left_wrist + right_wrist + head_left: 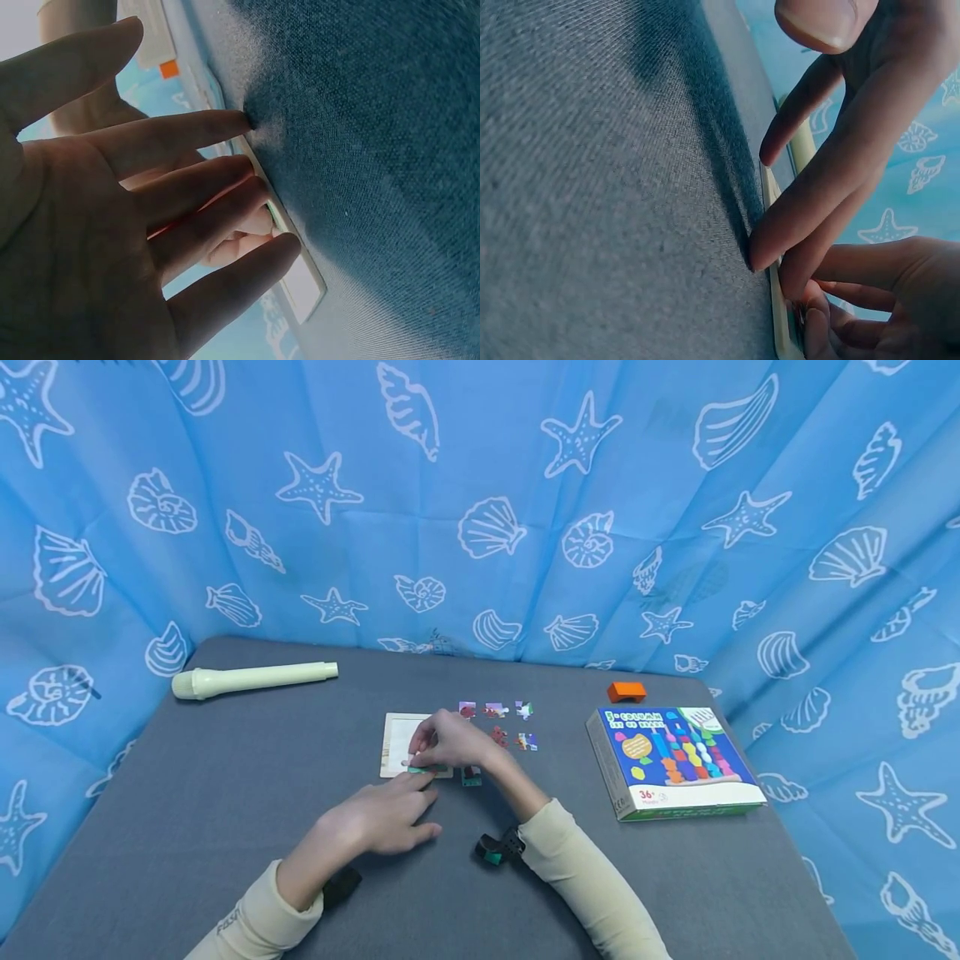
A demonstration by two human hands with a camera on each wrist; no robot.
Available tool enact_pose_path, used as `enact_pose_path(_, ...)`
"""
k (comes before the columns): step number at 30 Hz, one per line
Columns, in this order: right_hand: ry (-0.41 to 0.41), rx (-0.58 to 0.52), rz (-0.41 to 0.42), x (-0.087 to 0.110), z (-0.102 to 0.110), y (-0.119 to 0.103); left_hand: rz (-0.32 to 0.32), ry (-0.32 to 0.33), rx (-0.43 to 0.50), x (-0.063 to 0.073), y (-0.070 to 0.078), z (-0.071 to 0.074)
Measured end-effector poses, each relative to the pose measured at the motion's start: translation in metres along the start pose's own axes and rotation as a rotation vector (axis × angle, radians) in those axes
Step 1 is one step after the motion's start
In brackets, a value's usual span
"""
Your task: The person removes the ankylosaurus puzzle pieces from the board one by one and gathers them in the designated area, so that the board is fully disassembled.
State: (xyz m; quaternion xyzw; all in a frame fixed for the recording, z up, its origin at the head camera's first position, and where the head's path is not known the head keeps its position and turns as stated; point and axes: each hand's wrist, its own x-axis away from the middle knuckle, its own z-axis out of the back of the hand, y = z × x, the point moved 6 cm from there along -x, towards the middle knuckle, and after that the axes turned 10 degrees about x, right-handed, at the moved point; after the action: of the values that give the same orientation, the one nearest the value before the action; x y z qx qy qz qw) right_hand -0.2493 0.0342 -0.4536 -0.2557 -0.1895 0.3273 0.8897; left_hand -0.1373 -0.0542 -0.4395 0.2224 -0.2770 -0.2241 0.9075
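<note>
A shallow puzzle tray (401,729) with a pale wooden rim and white inside lies mid-table. My right hand (455,741) reaches over it, its thumb and fingers pinching a small jigsaw piece (420,769) with green on it by the tray's near side. The fingers hide most of that piece. My left hand (381,818) is at the near rim; in the left wrist view its long fingers (191,135) are straight and spread, with the tips at the tray's edge. Next to the tray's right side lies a green and dark jigsaw piece (471,776).
Several loose jigsaw pieces (527,742) lie right of the tray. Farther right stands a colourful toy box (678,760), with an orange arch-shaped block (626,692) behind it. A cream toy microphone (255,678) lies at the back left. A blue curtain (480,577) hangs behind the grey table.
</note>
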Motion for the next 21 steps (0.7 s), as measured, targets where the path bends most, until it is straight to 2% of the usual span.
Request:
enact_pose_path(9, 0.020, -0.042, 0.000, 0.006, 0.002, -0.004, -0.011, 0.006, 0.013, 0.001, 0.001, 0.002)
enact_pose_path(18, 0.033, -0.121, 0.077, 0.019, 0.009, -0.005, -0.001, 0.001, 0.017, 0.001, 0.001, 0.002)
enact_pose_path(21, 0.061, -0.153, 0.082, 0.025, 0.015, -0.001, 0.004, -0.001, 0.024, 0.002, 0.001, 0.002)
